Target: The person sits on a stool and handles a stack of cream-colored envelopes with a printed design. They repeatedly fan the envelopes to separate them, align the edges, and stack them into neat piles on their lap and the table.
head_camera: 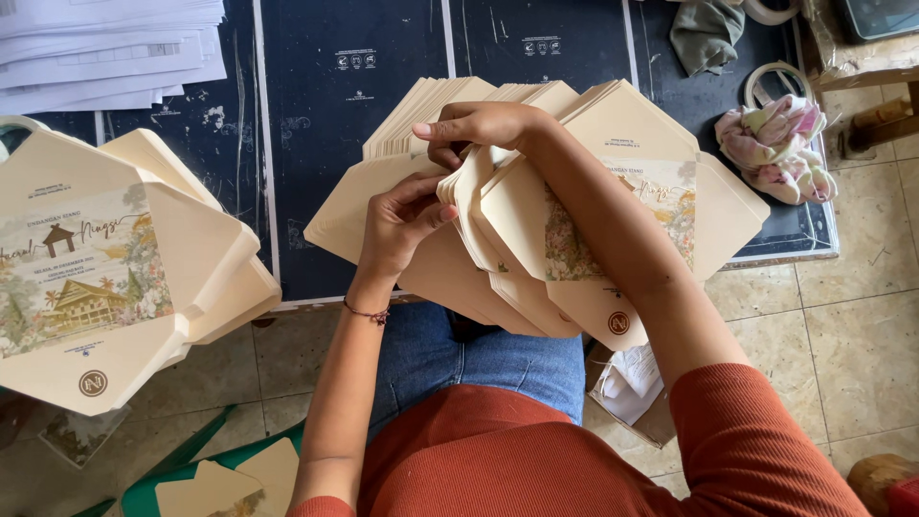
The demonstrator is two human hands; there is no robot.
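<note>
Dark tabletop (364,144) marked with white lines, over a beige tiled floor (842,325). Fanned stack of cream unfolded envelopes (536,239) at centre, floral print on the inner panel: left grip (402,225) pinching flap edges, right grip (479,129) curled over the stack's top, grasping it. Left of both grips, a second envelope pile (105,278). Far left above, white paper sheets (105,48). Right of the grips, one crumpled floral cloth (775,144), two tape rolls (771,81).

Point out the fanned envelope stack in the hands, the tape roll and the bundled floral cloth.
Fanned envelope stack (613,196): head view, printed top sheet.
Tape roll (766,78): head view, upper rim.
Bundled floral cloth (775,144): head view, middle folds.
</note>
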